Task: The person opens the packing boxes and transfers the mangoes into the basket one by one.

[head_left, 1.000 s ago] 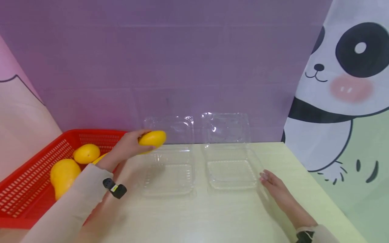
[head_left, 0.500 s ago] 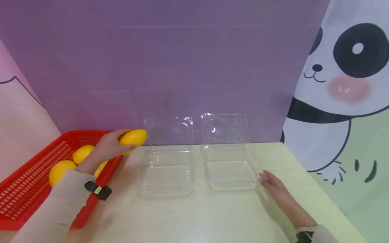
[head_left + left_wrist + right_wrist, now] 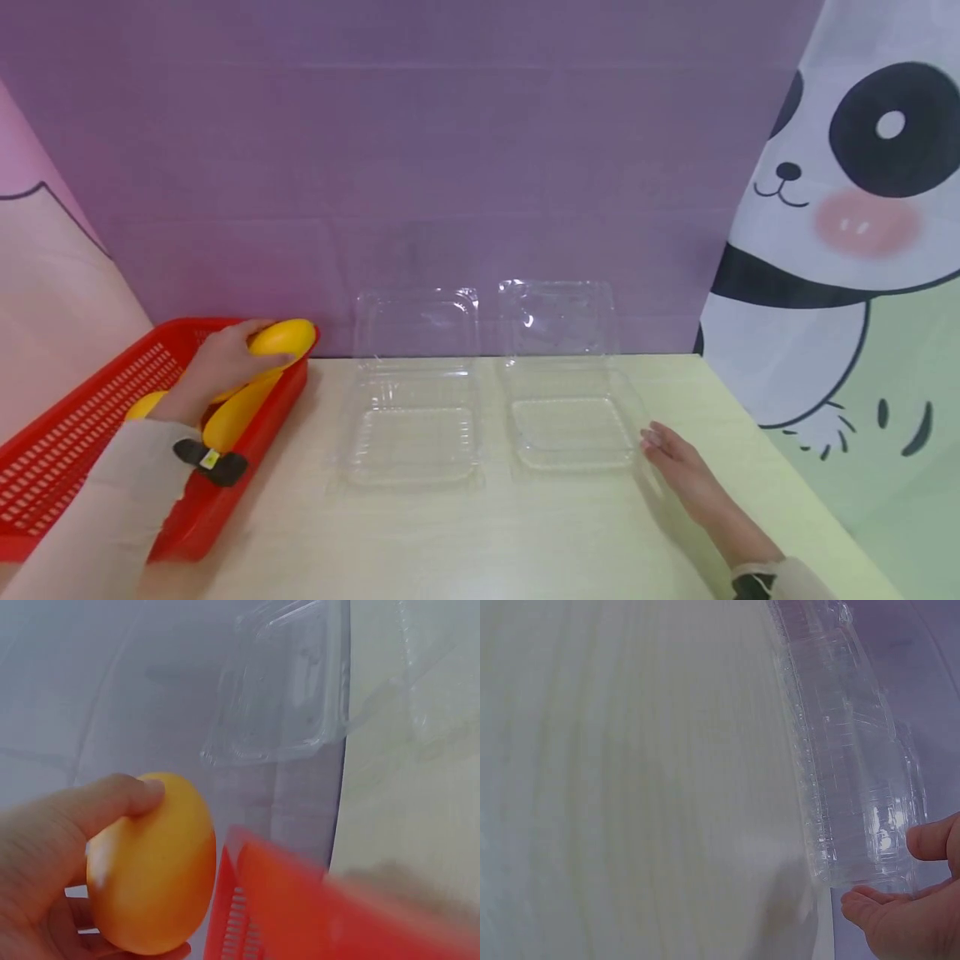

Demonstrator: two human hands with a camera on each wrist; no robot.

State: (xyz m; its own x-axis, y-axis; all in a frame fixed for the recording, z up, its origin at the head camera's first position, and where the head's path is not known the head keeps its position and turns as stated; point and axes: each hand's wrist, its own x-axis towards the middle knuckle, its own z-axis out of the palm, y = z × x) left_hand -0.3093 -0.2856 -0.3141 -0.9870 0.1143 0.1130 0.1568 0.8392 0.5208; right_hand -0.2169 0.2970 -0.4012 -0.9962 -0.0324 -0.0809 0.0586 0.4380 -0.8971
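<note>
My left hand (image 3: 213,367) holds a smooth yellow mango (image 3: 283,338) over the back right corner of the red basket (image 3: 183,542). In the left wrist view, the thumb lies across the top of the mango (image 3: 161,877) and the other fingers curl behind it. More mangoes (image 3: 234,421) lie in the basket, partly hidden by my arm. My right hand (image 3: 686,467) is beside the right clear plastic clamshell box (image 3: 573,461), fingertips right at its side rim. In the right wrist view, thumb and fingers are spread apart near the box's corner.
A second clear clamshell box (image 3: 412,478) stands left of the first; both lids lean upright against the purple wall covering (image 3: 480,167). The pale wooden table (image 3: 420,550) extends in front. A panda-print sheet (image 3: 795,333) hangs at the right.
My left hand has carried the mango leftward, from near the left box to over the basket's corner. The right hand and both boxes stay in place.
</note>
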